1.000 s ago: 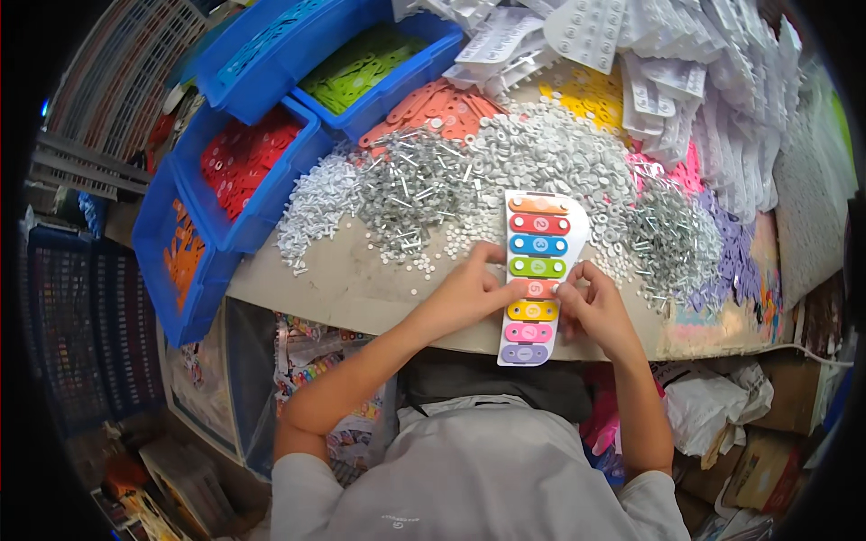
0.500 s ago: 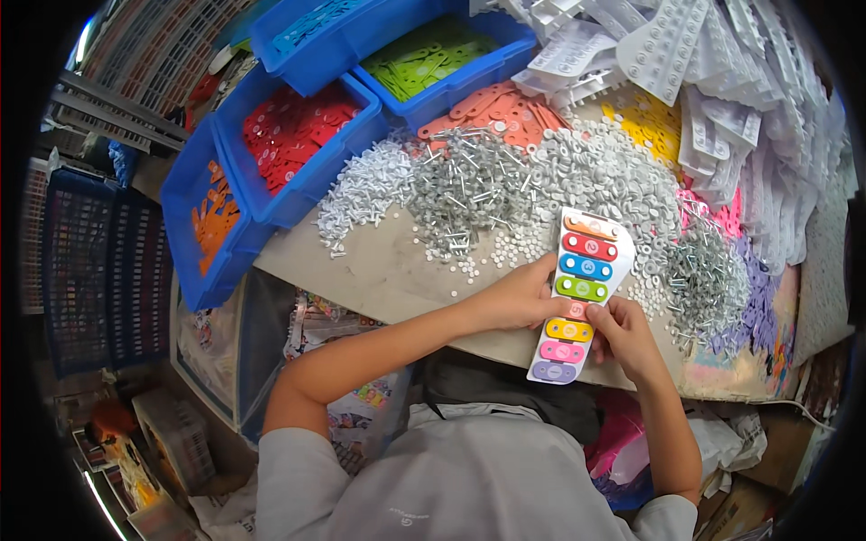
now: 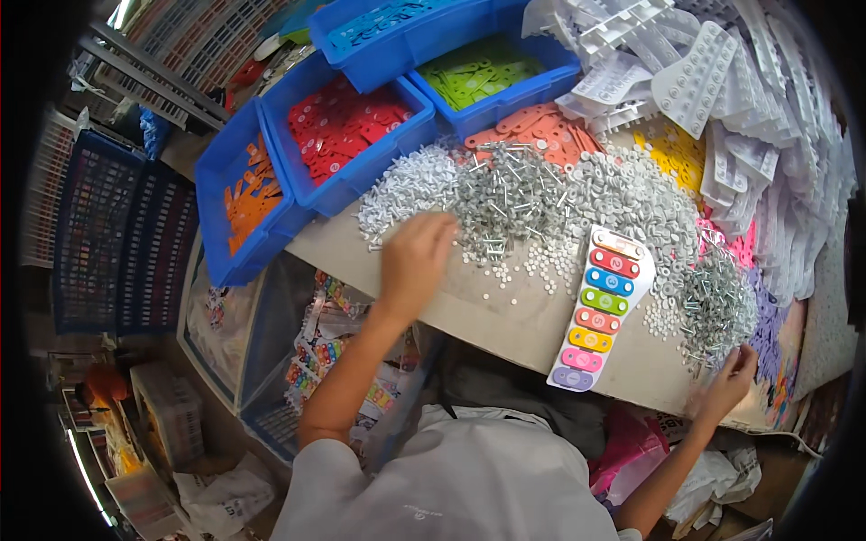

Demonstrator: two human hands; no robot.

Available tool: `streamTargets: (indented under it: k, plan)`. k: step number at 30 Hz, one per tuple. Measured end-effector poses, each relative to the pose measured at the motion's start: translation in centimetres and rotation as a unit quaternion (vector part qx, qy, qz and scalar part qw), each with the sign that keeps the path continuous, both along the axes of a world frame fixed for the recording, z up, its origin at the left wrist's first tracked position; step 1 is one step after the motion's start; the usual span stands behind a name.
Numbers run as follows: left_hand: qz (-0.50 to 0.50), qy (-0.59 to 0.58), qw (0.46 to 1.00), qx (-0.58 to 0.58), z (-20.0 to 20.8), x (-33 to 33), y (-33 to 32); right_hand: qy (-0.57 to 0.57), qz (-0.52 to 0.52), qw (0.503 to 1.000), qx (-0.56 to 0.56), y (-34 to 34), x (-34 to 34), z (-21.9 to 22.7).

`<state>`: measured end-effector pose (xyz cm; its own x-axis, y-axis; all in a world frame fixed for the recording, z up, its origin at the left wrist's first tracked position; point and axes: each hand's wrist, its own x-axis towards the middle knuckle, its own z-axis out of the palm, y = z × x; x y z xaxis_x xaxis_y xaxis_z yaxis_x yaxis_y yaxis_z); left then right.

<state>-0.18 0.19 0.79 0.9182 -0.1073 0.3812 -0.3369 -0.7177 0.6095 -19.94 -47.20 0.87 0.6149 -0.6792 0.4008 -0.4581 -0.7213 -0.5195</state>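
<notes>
Bunching its fingers, the left hand (image 3: 419, 261) is beside the white pins (image 3: 406, 185); I cannot tell whether it pinches any. Rightward, the toy xylophone (image 3: 603, 293) lies on the counter (image 3: 487, 329), its lower end at the front edge. The right hand (image 3: 732, 379), fingers curled, nears metal pins (image 3: 717, 311); its grip is unclear.

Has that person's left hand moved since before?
Yes. The left hand has moved left, off the colourful board it was holding and closer to the blue bin with red pieces.
</notes>
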Motion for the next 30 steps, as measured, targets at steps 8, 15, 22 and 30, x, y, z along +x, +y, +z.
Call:
streamTargets:
  k: [8,15,22,30]
  plan:
    - [0.038,-0.042,0.992,0.110,-2.1,1.7,3.3,0.127,0.014,0.990,-0.052,-6.0,-3.6,-4.2]
    - [0.067,-0.056,0.982,0.167,-2.5,2.6,2.4,0.050,0.030,0.994,-0.095,-4.4,-2.6,-4.3]
    - [0.098,-0.039,0.963,0.249,-2.1,2.7,2.1,0.050,-0.014,0.997,0.059,-6.0,-3.5,-4.6]
    - [0.122,-0.005,0.986,0.113,-0.4,1.1,1.7,-0.190,0.059,0.839,0.507,1.7,-1.5,1.4]
